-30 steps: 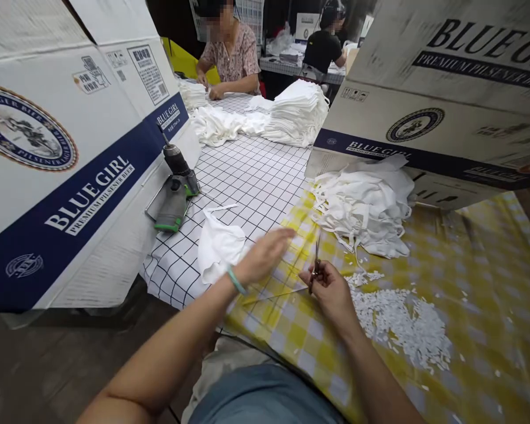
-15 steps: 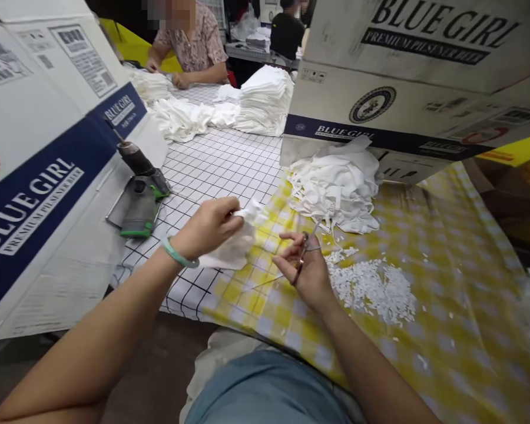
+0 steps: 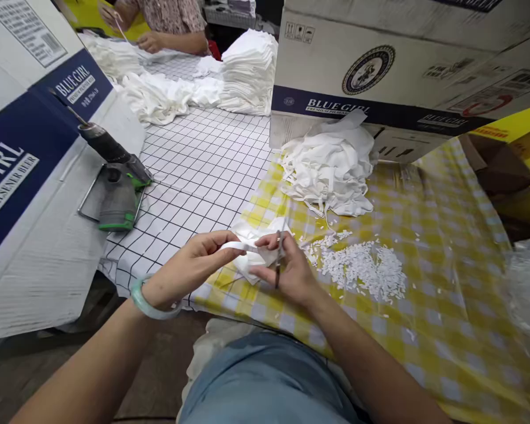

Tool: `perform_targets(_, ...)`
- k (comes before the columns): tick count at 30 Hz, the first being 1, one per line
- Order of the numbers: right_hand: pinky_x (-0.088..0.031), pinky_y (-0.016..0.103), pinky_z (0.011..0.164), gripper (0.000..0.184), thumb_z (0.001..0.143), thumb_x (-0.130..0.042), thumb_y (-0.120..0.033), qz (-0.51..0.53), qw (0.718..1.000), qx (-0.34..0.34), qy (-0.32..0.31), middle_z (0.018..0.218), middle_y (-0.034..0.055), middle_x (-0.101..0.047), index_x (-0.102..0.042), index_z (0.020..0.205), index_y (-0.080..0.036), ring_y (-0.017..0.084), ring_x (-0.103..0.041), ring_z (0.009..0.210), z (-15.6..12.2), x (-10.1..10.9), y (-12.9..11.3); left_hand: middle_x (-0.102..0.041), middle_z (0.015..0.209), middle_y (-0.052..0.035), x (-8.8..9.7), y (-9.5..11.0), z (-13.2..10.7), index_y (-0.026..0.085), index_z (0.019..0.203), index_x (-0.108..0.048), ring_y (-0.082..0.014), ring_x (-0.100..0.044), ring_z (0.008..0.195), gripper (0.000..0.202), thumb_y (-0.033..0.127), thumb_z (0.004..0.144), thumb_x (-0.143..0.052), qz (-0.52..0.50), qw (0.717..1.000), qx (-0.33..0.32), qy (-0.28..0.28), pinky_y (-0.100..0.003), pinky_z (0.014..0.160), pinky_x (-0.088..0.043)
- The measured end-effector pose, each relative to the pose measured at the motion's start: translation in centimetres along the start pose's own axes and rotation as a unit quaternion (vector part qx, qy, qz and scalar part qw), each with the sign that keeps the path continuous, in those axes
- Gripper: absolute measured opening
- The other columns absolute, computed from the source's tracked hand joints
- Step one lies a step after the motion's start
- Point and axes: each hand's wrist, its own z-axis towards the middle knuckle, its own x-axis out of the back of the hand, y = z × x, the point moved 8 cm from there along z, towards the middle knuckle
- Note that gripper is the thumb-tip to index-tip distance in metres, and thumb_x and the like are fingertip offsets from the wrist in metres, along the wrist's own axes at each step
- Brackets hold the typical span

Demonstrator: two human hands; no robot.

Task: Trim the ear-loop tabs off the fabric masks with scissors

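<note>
My left hand [image 3: 189, 262] pinches a narrow white strap [image 3: 241, 245] between thumb and fingers. The strap belongs to a small white cloth piece [image 3: 247, 268] that hangs between my two hands, just above the table. In my right hand [image 3: 298, 274] is a pair of scissors [image 3: 278, 262], blades pointing up and away from me. My right thumb and fingertips are at the same cloth; whether they grip it I cannot tell. Just beyond my right hand lies a heap of white strapped cloth pieces [image 3: 329, 171], with a pile of small white clippings [image 3: 364, 268] to the right.
A cordless drill [image 3: 115, 176] rests on a wire stand at the left, beside an open carton [image 3: 26, 147]. Another carton [image 3: 380, 118] stands behind the heap. At the far side, a person [image 3: 172, 29] sits behind white cloth stacks [image 3: 249, 70]. A yellow checked sheet [image 3: 441, 235] covers the right side.
My hands have come together over the cloth, and the strap now stretches between them. The scissors have moved left and closer to the cloth. The view has tilted down.
</note>
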Motion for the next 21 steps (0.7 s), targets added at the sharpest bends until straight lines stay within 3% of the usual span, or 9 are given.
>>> perform_targets(3,-0.048,0.028,0.077,0.029,0.077,-0.071,-0.026,-0.014,1.000,0.012,-0.003,0.093,0.0001,-0.062,-0.048,0.094,-0.024,0.015,-0.059,0.083,0.0,-1.0,0.2,-0.035,0.057,0.0042,0.4,-0.7,-0.4,0.016,0.082,-0.068,-0.0083,-0.027,0.052,0.027,0.042,0.086,-0.061,-0.091,0.995,0.024,0.019,-0.020,0.047,-0.024)
perform_targets(6,-0.047,0.027,0.075,0.021,0.079,-0.065,-0.022,-0.044,0.998,0.013,0.045,0.091,-0.0002,-0.061,-0.049,0.094,-0.024,0.015,-0.059,0.080,0.4,0.7,0.9,-0.035,0.056,0.0033,1.6,-1.6,-1.0,0.014,0.079,-0.071,-0.0081,-0.027,0.052,0.025,0.037,0.084,-0.062,-0.150,0.988,0.034,0.022,-0.020,0.047,-0.026)
perform_targets(8,-0.046,0.027,0.076,0.021,0.075,-0.063,-0.018,-0.077,0.996,0.013,0.049,0.091,-0.0006,-0.062,-0.052,0.092,-0.023,0.015,-0.059,0.080,0.4,1.8,1.1,-0.045,0.059,0.0004,0.9,-2.4,-1.6,0.015,0.080,-0.073,-0.0095,-0.037,0.056,0.021,0.034,0.080,-0.066,-0.145,0.987,0.041,-0.057,-0.021,0.051,-0.033)
perform_targets(10,-0.046,0.027,0.076,0.021,0.073,-0.062,-0.014,-0.096,0.994,0.021,0.046,0.088,-0.0013,-0.063,-0.054,0.090,-0.023,0.015,-0.059,0.080,0.2,2.4,0.8,-0.059,0.073,-0.0044,-1.3,-3.4,-2.3,0.016,0.089,-0.074,-0.0148,-0.053,0.069,0.021,0.033,0.076,-0.071,-0.162,0.972,0.063,-0.156,-0.025,0.064,-0.046)
perform_targets(12,-0.045,0.026,0.074,0.021,0.071,-0.061,-0.013,-0.097,0.994,0.028,0.041,0.086,-0.0019,-0.063,-0.055,0.089,-0.022,0.014,-0.059,0.078,-0.1,2.6,0.2,-0.066,0.093,-0.0085,-3.7,-4.1,-2.4,0.017,0.100,-0.072,-0.0213,-0.061,0.088,0.031,0.037,0.076,-0.073,-0.226,0.948,0.088,-0.204,-0.033,0.080,-0.051)
perform_targets(14,-0.045,0.026,0.072,0.022,0.071,-0.060,-0.012,-0.101,0.994,0.033,0.025,0.085,-0.0021,-0.063,-0.056,0.090,-0.022,0.014,-0.059,0.077,-0.3,2.3,-0.4,-0.066,0.104,-0.0101,-5.5,-4.5,-1.8,0.016,0.104,-0.069,-0.0210,-0.062,0.091,0.035,0.041,0.080,-0.071,-0.291,0.933,0.099,-0.185,-0.033,0.081,-0.052)
perform_targets(16,-0.045,0.026,0.072,0.025,0.069,-0.061,-0.011,-0.111,0.993,0.043,0.005,0.086,-0.0020,-0.064,-0.058,0.092,-0.022,0.014,-0.059,0.077,-0.4,2.0,-0.9,-0.064,0.093,-0.0070,-6.5,-4.5,-0.9,0.014,0.096,-0.067,-0.0118,-0.057,0.072,0.029,0.039,0.083,-0.070,-0.307,0.938,0.089,-0.135,-0.023,0.065,-0.048)
perform_targets(18,-0.045,0.026,0.073,0.023,0.070,-0.063,-0.013,-0.113,0.992,0.048,0.000,0.087,-0.0013,-0.064,-0.058,0.091,-0.021,0.014,-0.059,0.078,-0.5,2.0,-1.2,-0.055,0.074,-0.0002,-6.6,-4.3,-0.2,0.012,0.088,-0.064,-0.0044,-0.041,0.056,0.024,0.035,0.084,-0.070,-0.297,0.948,0.072,-0.091,-0.016,0.050,-0.033)
perform_targets(21,-0.045,0.027,0.074,0.017,0.074,-0.066,-0.018,-0.087,0.996,0.032,0.012,0.086,-0.0003,-0.062,-0.058,0.088,-0.021,0.014,-0.057,0.078,-0.5,2.6,-0.8,-0.038,0.062,0.0058,-6.4,-3.9,0.0,0.013,0.084,-0.061,-0.0040,-0.023,0.050,0.024,0.037,0.088,-0.064,-0.285,0.953,0.068,-0.080,-0.017,0.045,-0.018)
